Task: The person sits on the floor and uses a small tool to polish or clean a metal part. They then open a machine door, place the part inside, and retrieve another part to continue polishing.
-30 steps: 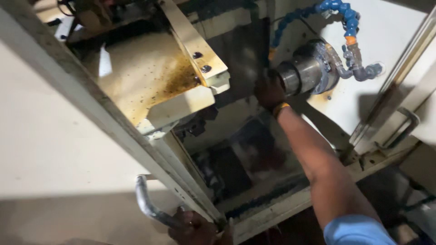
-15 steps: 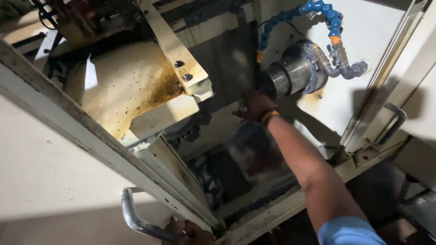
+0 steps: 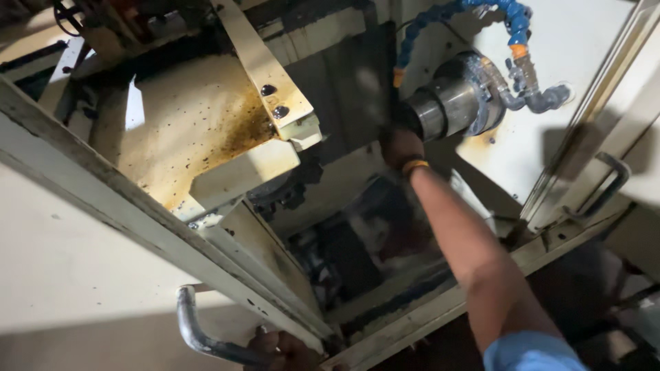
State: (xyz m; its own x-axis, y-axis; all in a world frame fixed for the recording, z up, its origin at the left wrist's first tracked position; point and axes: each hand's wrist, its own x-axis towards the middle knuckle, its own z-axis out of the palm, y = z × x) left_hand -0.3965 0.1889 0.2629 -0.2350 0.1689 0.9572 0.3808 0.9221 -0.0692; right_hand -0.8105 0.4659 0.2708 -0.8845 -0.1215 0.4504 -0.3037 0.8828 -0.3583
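The right hand [image 3: 400, 145] is reaching up into the machine and is pressing against the front end of the grey cylindrical metal spindle [image 3: 450, 103]; it is too dark there to tell whether its fingers are spread or closed around anything. A yellow band [image 3: 415, 165] is sitting on its wrist, and a blue sleeve [image 3: 533, 354] is showing at the bottom edge. A blue segmented coolant hose with an orange collar [image 3: 512, 20] is curving above the spindle, against a white inner wall [image 3: 577, 55]. The left hand [image 3: 285, 350] is wrapping its fingers around the curved grey metal door handle [image 3: 199, 330] at the bottom. Beside it, the cream-coloured sliding door [image 3: 62, 254] is standing open. Above, a rust-stained cream metal guard plate [image 3: 199, 124] with two dark bolts [image 3: 273, 99] is slanting across the enclosure.
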